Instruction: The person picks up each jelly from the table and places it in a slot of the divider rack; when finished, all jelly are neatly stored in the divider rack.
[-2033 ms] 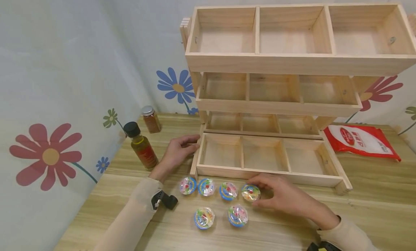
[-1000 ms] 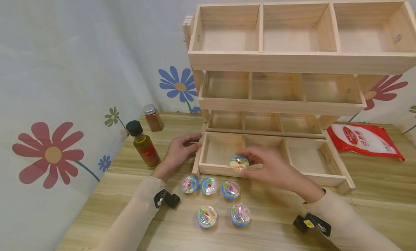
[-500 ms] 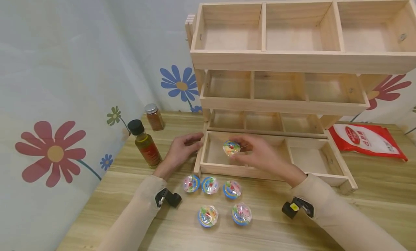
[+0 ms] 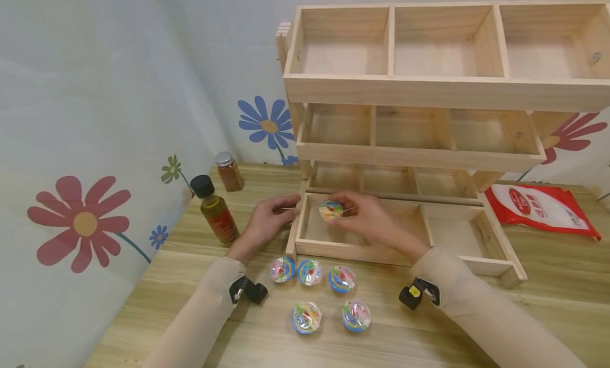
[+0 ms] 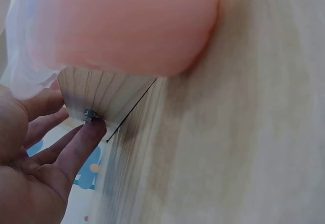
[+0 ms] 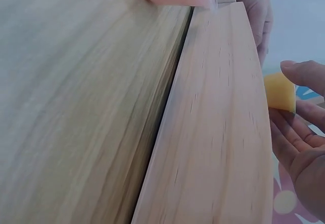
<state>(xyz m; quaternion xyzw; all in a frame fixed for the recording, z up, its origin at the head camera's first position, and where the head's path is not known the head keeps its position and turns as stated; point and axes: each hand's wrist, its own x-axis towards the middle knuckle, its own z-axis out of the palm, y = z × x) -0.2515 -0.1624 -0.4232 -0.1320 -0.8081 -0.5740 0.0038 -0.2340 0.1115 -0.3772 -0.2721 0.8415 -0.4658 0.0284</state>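
- Over the left compartment of the bottom tray [image 4: 329,249], toward its left end, a jelly cup [image 4: 331,210] is pinched in a person's right hand [image 4: 364,214], fingers on the far side and thumb on the near; whether its base touches the tray floor cannot be told.
- Alongside the tray's left end, the left hand [image 4: 267,220] grasps nothing, its fingers extended and their tips at the wooden side, by a metal bolt [image 5: 90,115].
- Printed lid upward, narrower yellow base down, the squat cup shows no marked long axis; its base-to-lid line runs roughly upright, any tilt hard to judge.
- Light, by the look of it, with a thin, slightly yielding wall and a slick surface, the cup should be best held by opposite sides just under the rim; a hard squeeze could dent it or strain the film.
- Between the tray's front edge and the near edge of the table [image 4: 267,352], five more cups [image 4: 306,317] sit lids up.
- Near the table's left edge stands an oil bottle [image 4: 220,220].
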